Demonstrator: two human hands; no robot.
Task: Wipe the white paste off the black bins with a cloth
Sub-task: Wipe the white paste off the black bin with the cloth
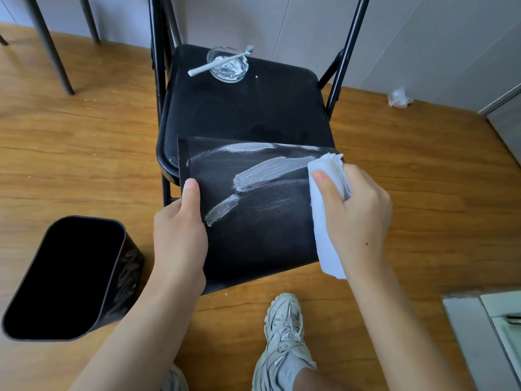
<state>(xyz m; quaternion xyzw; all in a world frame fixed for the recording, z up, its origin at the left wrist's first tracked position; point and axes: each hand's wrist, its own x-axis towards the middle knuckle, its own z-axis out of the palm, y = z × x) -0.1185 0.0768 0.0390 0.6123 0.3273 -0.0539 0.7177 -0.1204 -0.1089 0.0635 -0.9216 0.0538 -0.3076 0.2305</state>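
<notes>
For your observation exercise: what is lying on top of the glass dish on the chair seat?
A white toothbrush lies across the rim of the glass dish, its bristled head past the far edge. White paste smears show inside; whatever is directly beneath the handle is hidden.

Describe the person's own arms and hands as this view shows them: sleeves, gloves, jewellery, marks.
Both forearms are bare as far as the frame shows, with no sleeve in view. The left hand and the right hand wear no gloves, rings, watch or bands. The nails are short and unpainted. A small dark dot marks the back of the right hand.

Black chair (242, 108), glass dish (227, 64), toothbrush (220, 61)
</notes>
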